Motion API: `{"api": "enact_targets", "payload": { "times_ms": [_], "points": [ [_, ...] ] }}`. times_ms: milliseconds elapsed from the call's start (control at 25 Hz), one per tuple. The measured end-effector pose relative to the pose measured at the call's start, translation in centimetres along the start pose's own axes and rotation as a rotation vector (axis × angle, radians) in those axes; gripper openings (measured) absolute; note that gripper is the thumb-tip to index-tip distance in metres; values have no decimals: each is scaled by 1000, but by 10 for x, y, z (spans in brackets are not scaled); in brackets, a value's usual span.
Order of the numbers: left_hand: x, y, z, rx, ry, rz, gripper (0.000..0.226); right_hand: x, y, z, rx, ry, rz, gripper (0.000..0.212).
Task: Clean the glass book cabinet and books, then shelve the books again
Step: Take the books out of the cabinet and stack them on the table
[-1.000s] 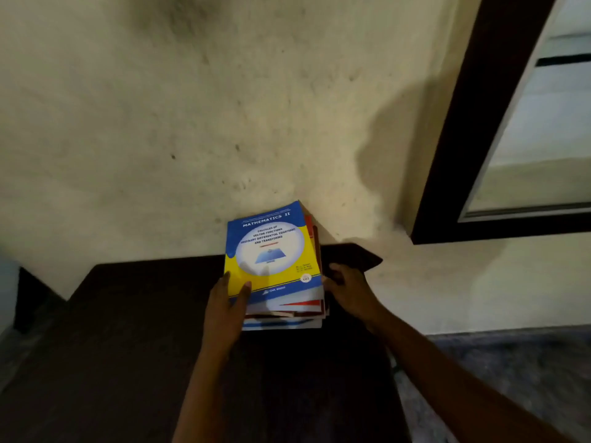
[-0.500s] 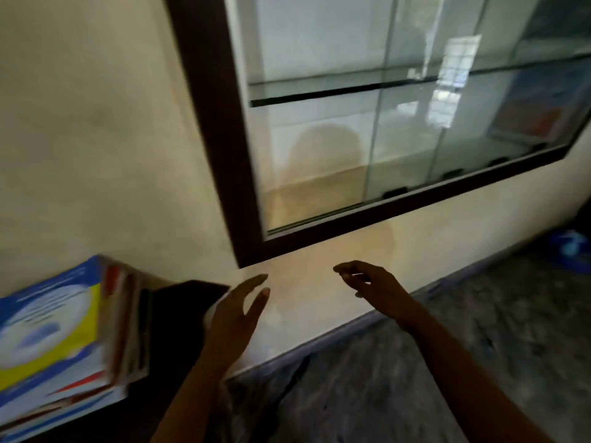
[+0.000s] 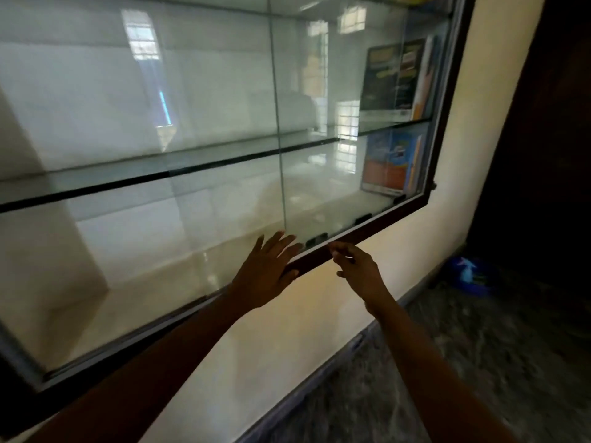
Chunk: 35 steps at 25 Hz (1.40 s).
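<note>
- While both bare arms reach forward, the left hand is spread flat with fingers apart, its palm over the lower edge of the glass cabinet where the pane meets the dark wooden frame; whether it presses the glass or only hovers just before it, I cannot tell.
- The right hand is beside it, just below the frame's bottom rail, its grip loosely curled with thumb and fingertips drawn close together; it holds nothing that can be made out.
- Neither hand carries a cloth or a book.
- The cabinet hangs on a cream wall and fills most of the view; a vertical seam between two glass panes runs down its middle, ending just above the left hand.
- Inside, a glass shelf crosses the cabinet from side to side, and the space on and below it at left and centre shows only pale reflections.
- Some books stay inside at the far right end: upper books stand upright on the shelf, with a dark cover facing out, and lower books stand beneath them on the cabinet floor, with an orange and blue cover.
- Small dark clips sit along the bottom track of the glass.
- On the dark floor at right, near a shadowed doorway, lies a blue object, too blurred to identify.
</note>
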<state>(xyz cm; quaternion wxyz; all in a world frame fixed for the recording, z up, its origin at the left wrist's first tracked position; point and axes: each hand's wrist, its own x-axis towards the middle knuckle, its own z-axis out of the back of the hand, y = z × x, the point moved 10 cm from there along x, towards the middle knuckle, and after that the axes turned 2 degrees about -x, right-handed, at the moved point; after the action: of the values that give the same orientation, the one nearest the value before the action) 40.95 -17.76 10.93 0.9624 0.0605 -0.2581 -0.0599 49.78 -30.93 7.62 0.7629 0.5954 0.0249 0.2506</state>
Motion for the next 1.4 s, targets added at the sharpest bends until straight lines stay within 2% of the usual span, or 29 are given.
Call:
{"api": "enact_targets", "payload": {
  "times_ms": [120,280,400,520,600,720,880,960,1080,1200,1400],
  "points": [
    [89,-3,-38,170,21,-134,51,54,-28,38,23,-94,-2,23],
    [196,-14,-98,215,22,-290,49,134,-70,95,115,-196,-106,14],
    [269,-29,-139,298,11,-428,55,198,-98,138,159,-289,-166,10],
    [342,-35,-162,382,1,-475,60,249,-120,161,174,-347,-194,12],
    [384,-41,-170,416,-31,-513,50,281,-132,166,179,-347,-216,14],
    [431,-47,-177,548,-116,-534,33,338,-135,162,152,-309,-140,28],
    [453,-48,-185,505,-214,-548,26,386,-152,146,130,-321,-75,36],
    [453,-46,-191,457,-239,-574,34,393,-172,141,190,-342,-59,29],
    [449,-44,-192,489,-208,-539,45,394,-188,139,288,-319,-57,18],
    [440,-44,-177,474,-176,-499,60,394,-181,137,405,-261,-58,19],
    [402,-29,-160,575,-81,-440,61,366,-160,104,468,-139,18,13]
  ]
}}
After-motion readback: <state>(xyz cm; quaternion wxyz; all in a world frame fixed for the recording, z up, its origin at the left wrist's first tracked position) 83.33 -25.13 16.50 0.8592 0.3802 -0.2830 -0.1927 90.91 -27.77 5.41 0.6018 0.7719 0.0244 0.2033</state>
